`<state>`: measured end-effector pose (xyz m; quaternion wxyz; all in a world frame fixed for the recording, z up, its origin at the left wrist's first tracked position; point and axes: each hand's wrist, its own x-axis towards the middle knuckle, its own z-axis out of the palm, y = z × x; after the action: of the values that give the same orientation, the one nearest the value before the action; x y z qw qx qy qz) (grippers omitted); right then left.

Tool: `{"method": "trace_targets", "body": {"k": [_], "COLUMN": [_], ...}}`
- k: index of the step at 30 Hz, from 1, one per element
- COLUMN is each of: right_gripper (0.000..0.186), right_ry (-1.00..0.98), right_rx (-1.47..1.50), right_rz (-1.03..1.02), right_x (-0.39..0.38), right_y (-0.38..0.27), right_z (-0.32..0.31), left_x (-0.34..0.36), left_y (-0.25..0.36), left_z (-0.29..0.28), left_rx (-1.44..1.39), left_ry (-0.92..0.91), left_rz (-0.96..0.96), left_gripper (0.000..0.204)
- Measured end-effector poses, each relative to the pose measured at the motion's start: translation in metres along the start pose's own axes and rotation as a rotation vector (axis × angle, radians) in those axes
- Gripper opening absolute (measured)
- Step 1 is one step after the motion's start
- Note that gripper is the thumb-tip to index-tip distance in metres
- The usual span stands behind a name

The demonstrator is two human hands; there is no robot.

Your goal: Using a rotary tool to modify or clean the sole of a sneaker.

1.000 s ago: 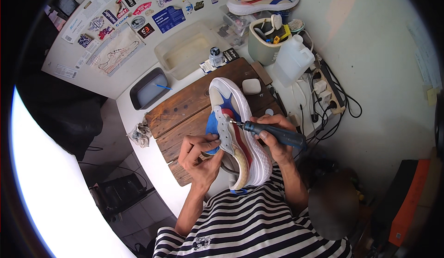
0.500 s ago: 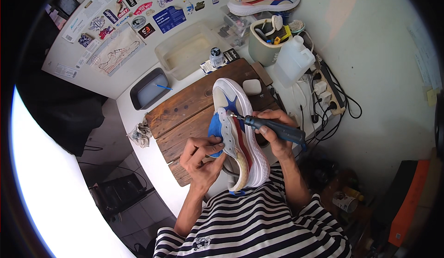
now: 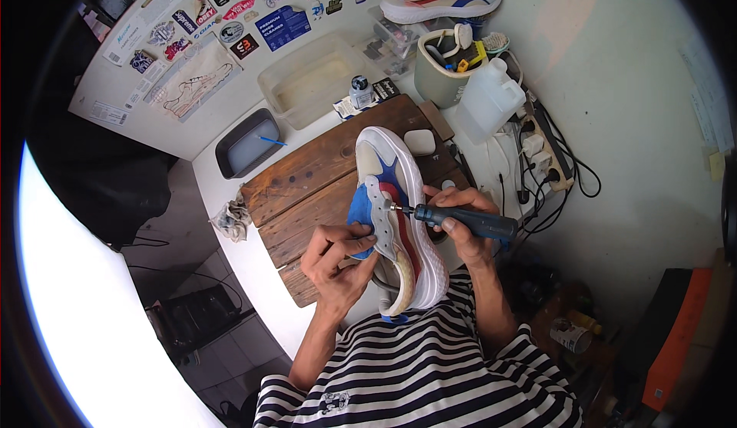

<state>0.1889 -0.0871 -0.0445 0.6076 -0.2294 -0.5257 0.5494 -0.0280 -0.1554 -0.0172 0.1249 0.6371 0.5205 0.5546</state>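
- Sneaker (image 3: 407, 236) with a thick white sole and cream, grey, red and blue panels: I find it over the right part of the brown planked wooden board (image 3: 288, 190), toe away from the wearer, heel near the black-and-white striped shirt (image 3: 430, 351). Whether the board bears its weight, I cannot tell.
- Left hand (image 3: 338, 257): thumb and forefinger pinch the edge of the grey eyelet flap (image 3: 378, 217) and the bright blue fabric tongue (image 3: 358, 207) beside it; the other fingers curl inward.
- Right hand (image 3: 470, 245): fingers and thumb close around the slim, dark blue-grey rotary tool (image 3: 472, 221), much as around a pen. Its small metal tip (image 3: 394, 207) lies over the flap; contact is too fine for me to confirm.
- Handling, sneaker: I judge it light, with a springy sole and a soft upper that folds under pressure. The sole's side wall offers the firmest hold; a pinch on the flap steadies only that strip.
- Handling, tool: I expect a rigid, smooth barrel, heavier than the fabric it meets, best held near its front end. The thin flap seems the part most easily marred.
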Motion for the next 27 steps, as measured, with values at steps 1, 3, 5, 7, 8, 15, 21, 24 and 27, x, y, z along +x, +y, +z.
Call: {"method": "trace_targets", "body": {"k": [1,3,5,7,8,15,21,24,27], "right_gripper": [0.026,0.026,0.026,0.026,0.025,0.020,0.025,0.030,0.029], "right_ry": [-0.001,0.070,0.058,0.046,0.022,0.031,0.200,0.095,0.099], "right_rx": [-0.001,-0.069,-0.133,-0.198,-0.161,-0.001,-0.049,-0.115,-0.170], "right_rz": [0.000,0.078,0.065,0.051,0.037,0.041,0.057,0.032,0.074], "right_x": [-0.0003,-0.0011,0.0021,0.0030,0.0024,-0.0025,0.0025,0.0053,0.0058], "right_y": [-0.0014,-0.0054,-0.0081,-0.0075,-0.0061,-0.0067,-0.0096,-0.0058,-0.0100], "right_z": [0.0014,0.0038,0.0062,0.0059,0.0044,0.0018,0.0091,0.0053,0.0093], "left_x": [0.0000,-0.0001,0.0000,0.0004,0.0007,0.0017,0.0052,0.0079,0.0097], "left_y": [0.0000,0.0004,0.0008,0.0014,0.0016,-0.0008,0.0035,0.0031,0.0047], "left_z": [-0.0003,0.0006,0.0010,0.0009,0.0009,-0.0002,-0.0059,-0.0076,-0.0078], "left_rx": [0.004,-0.002,-0.008,-0.004,-0.004,0.000,0.020,0.027,0.029], "left_ry": [0.001,0.001,0.002,0.000,0.000,0.005,-0.048,-0.065,-0.080], "left_rz": [0.002,0.003,0.006,-0.005,-0.005,0.011,0.033,0.043,0.047], "left_gripper": [0.023,0.023,0.023,0.023,0.023,0.023,0.023,0.024,0.025]}}
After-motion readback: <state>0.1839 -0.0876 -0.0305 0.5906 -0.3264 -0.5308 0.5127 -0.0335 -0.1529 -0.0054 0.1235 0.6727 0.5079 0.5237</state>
